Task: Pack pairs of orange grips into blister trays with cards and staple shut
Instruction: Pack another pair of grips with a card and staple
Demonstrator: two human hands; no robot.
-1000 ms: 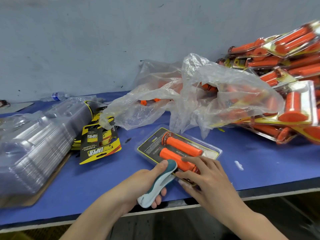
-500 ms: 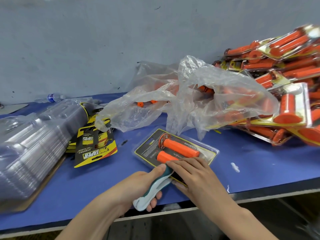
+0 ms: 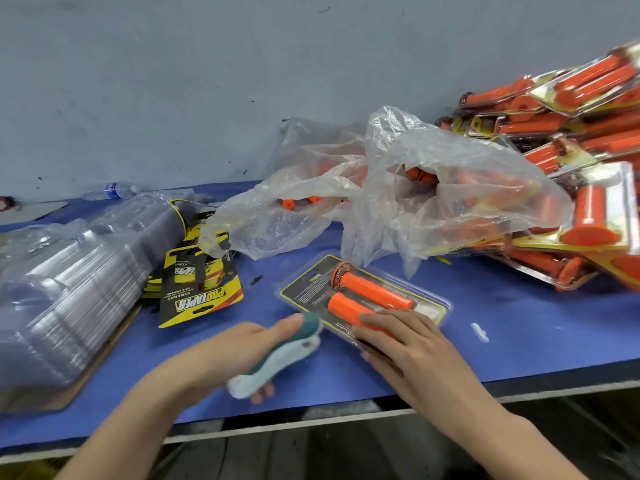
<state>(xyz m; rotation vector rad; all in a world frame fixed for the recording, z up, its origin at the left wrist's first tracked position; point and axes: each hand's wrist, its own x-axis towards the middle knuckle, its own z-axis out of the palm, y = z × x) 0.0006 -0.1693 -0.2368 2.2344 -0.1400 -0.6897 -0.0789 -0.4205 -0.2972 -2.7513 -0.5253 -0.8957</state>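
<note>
Blue bench (image 3: 519, 327) below a scuffed grey wall (image 3: 173, 81); left hand (image 3: 228, 355) curled round teal stapler (image 3: 287, 353), right hand (image 3: 408, 348) flat, uncurled, resting on blister pack (image 3: 308, 289).

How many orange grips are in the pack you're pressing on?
2: far grip and near grip, side by side in the blister pack under the right hand.

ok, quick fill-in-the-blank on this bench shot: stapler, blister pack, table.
1. The teal and white stapler is gripped by the ___.
2. The clear blister pack under the right hand holds ___ orange grips.
3. The table cover is ___.
Missing: left hand; two; blue.
</note>
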